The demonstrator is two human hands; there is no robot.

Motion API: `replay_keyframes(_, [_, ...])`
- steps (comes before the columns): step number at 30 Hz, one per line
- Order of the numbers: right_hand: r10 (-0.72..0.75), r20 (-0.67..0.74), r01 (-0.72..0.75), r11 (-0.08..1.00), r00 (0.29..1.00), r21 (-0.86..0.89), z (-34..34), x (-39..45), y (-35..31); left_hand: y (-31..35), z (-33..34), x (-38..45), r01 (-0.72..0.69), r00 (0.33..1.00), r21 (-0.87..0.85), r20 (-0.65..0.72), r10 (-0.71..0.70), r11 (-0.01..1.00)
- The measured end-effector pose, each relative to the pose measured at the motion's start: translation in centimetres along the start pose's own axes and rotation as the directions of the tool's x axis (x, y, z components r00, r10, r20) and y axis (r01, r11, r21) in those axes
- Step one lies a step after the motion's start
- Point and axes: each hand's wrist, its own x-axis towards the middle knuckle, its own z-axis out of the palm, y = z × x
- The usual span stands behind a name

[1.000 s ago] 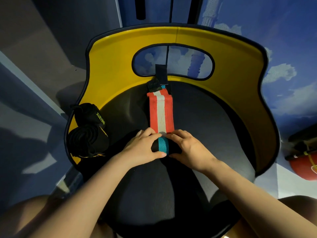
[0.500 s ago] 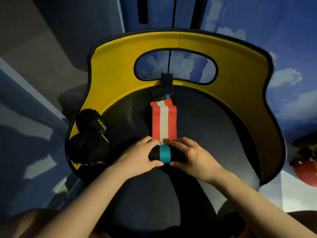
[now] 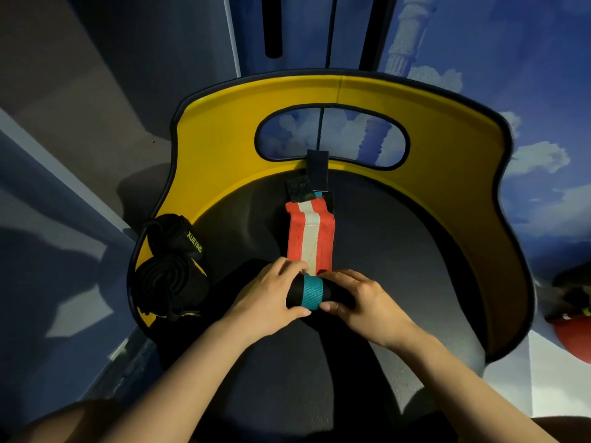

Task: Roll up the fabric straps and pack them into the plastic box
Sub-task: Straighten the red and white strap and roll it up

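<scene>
A fabric strap [image 3: 309, 241], orange with a white middle stripe, lies flat on the dark seat [image 3: 399, 282] of a chair, running away from me. Its near end is wound into a black roll with a teal band [image 3: 311, 294]. My left hand [image 3: 268, 298] grips the roll's left side, fingers over the top and thumb underneath. My right hand [image 3: 361, 302] grips its right side the same way. At the strap's far end sit a black velcro patch [image 3: 299, 188] and a dark tab [image 3: 317, 169]. No plastic box is in view.
Two rolled black straps, one marked XUEYING [image 3: 174, 235] and one showing its spiral end [image 3: 166, 282], sit on the seat's left edge. The yellow chair back [image 3: 224, 139] curves around the far side. A red object [image 3: 572, 334] lies on the floor at right.
The roll has grown and moved a little farther along the strap, so less orange length lies flat. Both hands have kept their hold on the roll.
</scene>
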Motion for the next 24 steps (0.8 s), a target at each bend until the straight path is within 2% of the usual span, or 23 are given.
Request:
replay_keyframes(4, [0.054,0.057,-0.057,0.997,0.997,0.050,-0.6,0.5,-0.2,0.4,0.2,-0.2,0.009,1.000,0.001,-0.015,-0.009,1.000])
replay_keyframes(10, [0.111,0.133,-0.124,0.988,0.985,0.087,-0.7,0.8,-0.2,0.5,0.1,-0.3,0.072,0.997,-0.095,0.049,-0.067,0.993])
replay_keyframes(12, [0.072,0.040,-0.072,0.997,0.997,-0.005,-0.4,0.4,-0.2,0.6,0.1,-0.2,0.089,0.995,-0.099,0.062,-0.083,0.991])
replay_keyframes(14, [-0.074,-0.087,0.063,0.990,0.993,-0.124,-0.1,-0.2,-0.2,0.6,0.1,-0.1,0.117,0.991,-0.111,0.076,-0.109,0.987])
replay_keyframes(16, [-0.200,-0.096,0.176,0.960,0.975,-0.217,0.2,-0.4,0.1,0.6,0.0,0.0,0.145,0.987,-0.120,0.086,-0.135,0.982])
replay_keyframes(17, [-0.219,-0.070,0.197,0.951,0.973,-0.238,0.3,-0.5,0.2,0.6,0.1,0.0,0.158,0.985,-0.126,0.088,-0.148,0.979])
replay_keyframes(20, [-0.177,-0.031,0.163,0.949,0.984,-0.269,0.3,-0.3,-0.3,0.6,0.2,-0.1,0.190,0.979,-0.142,0.097,-0.177,0.972])
replay_keyframes(24, [-0.088,-0.001,0.086,0.977,0.996,-0.193,-0.2,0.5,-0.8,0.7,-0.3,0.6,0.222,0.971,-0.152,0.130,-0.203,0.963])
